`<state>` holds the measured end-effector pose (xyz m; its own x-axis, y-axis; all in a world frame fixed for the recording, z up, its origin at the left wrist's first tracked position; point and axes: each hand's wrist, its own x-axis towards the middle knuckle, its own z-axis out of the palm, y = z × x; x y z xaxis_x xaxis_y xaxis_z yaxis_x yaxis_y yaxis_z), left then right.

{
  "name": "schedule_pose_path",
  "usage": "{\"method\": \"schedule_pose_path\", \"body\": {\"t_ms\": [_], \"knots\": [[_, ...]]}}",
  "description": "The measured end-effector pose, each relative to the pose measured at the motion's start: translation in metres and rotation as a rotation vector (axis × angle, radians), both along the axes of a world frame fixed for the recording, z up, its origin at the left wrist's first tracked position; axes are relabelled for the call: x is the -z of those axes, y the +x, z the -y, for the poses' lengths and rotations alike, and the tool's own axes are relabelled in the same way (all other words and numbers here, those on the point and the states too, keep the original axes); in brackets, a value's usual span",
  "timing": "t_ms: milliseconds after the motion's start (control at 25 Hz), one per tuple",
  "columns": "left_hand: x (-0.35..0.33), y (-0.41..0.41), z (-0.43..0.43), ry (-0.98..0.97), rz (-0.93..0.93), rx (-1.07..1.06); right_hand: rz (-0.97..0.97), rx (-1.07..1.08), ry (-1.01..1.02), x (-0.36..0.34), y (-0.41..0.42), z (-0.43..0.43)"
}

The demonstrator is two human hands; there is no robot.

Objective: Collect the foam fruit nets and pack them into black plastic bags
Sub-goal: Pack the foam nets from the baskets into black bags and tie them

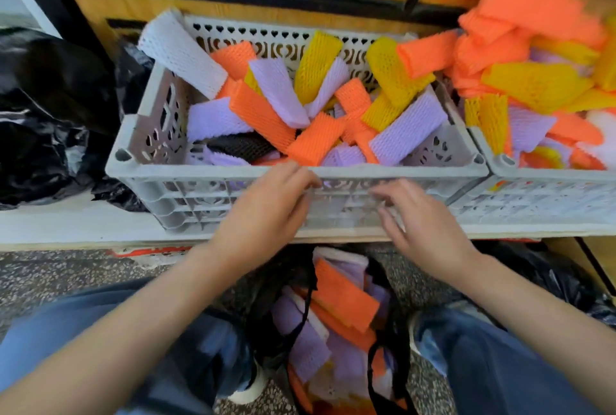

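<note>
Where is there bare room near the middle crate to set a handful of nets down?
Bare shelf strip left of the middle crate, in front of the crumpled black bags; speckled floor below it. Crowded: both crates brim with nets, the right crate overflowing, and the open bag between the knees is part full.

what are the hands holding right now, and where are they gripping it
Nothing. The left hand and right hand are both empty, fingers loosely curled before the near wall of the grey crate.

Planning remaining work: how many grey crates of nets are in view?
2. The centre crate is straight ahead; the right crate adjoins it, cut off by the frame edge. More may be hidden.
</note>
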<state>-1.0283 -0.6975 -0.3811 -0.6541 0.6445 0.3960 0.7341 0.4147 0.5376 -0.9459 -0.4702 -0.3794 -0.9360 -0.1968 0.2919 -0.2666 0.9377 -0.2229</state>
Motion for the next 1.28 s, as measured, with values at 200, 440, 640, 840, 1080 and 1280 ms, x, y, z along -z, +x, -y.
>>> {"method": "schedule_pose_path", "body": {"t_ms": [200, 440, 640, 840, 1080, 1280], "knots": [[-0.032, -0.063, -0.003, 0.001, -0.122, -0.078, -0.011, 0.114, -0.214, -0.031, -0.08, -0.004], [-0.022, -0.16, -0.02, -0.315, -0.03, -0.105, 0.51, -0.037, -0.033, -0.006, -0.169, -0.004], [0.005, -0.2, -0.018, -0.681, 0.106, -0.062, 0.672, -0.113, 0.161, 0.013, -0.199, 0.003], [0.008, -0.204, -0.027, -0.571, -0.099, -0.229, 0.574, -0.142, 0.234, 0.021, -0.213, 0.007], [-0.02, -0.192, -0.026, 0.031, -0.018, -0.386, 0.375, -0.084, 0.059, -0.005, -0.204, -0.006], [-0.055, -0.154, -0.022, 0.366, 0.019, -0.525, 0.079, 0.103, -0.02, -0.045, -0.195, -0.011]]}}
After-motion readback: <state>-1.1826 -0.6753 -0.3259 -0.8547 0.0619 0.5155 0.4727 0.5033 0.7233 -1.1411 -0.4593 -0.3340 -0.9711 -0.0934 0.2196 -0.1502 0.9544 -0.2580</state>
